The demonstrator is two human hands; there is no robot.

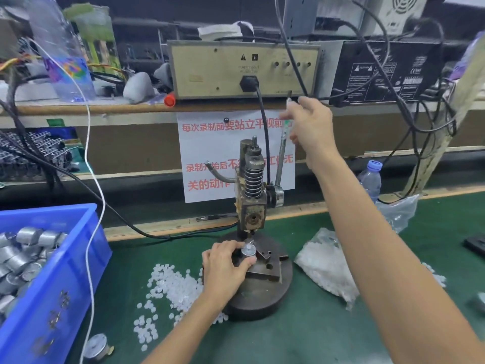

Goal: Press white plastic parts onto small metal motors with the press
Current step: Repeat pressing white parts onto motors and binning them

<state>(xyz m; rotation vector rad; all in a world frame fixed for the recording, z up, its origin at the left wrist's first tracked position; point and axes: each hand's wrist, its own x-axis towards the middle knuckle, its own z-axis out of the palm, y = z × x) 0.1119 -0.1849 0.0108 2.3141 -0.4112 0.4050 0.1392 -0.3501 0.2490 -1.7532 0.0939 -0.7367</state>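
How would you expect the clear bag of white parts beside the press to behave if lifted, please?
The bag looks thin and crumpled, so it would probably sag floppily. It holds small loose pieces, so the load would likely shift and feel light.

Lever (281, 156) top blurred at right hand (311, 124)

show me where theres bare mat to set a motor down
Bare green mat lies in front of the press base, between your forearms, and far right beyond the bag. Left of the base, loose white parts crowd it.
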